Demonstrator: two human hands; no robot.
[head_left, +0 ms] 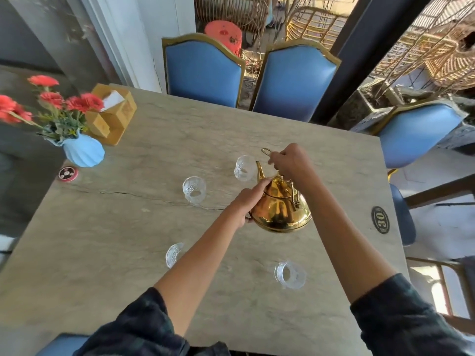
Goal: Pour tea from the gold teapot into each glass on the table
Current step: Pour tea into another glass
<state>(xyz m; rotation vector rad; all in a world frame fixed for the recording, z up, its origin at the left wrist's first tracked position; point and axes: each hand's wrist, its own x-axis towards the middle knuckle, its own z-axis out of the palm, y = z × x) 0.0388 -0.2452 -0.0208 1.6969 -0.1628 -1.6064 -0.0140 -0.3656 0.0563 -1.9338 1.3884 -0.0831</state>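
Both hands point(290, 165) on gold teapot point(280, 209)

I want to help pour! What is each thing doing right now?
gold teapot: lifted, lid on, spout by the far glass
right hand: holding the handle
left hand: steadying the lid and body
far glass: upright
middle glass: upright, looks empty
near-left glass: upright, partly hidden
near-right glass: upright, looks empty

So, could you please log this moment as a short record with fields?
teapot: gold teapot held above the table, spout toward the far glass
right hand: grips the handle
left hand: steadies the pot's body near the lid
glasses: four in view, all look empty
nearby: blue vase, wooden tissue box
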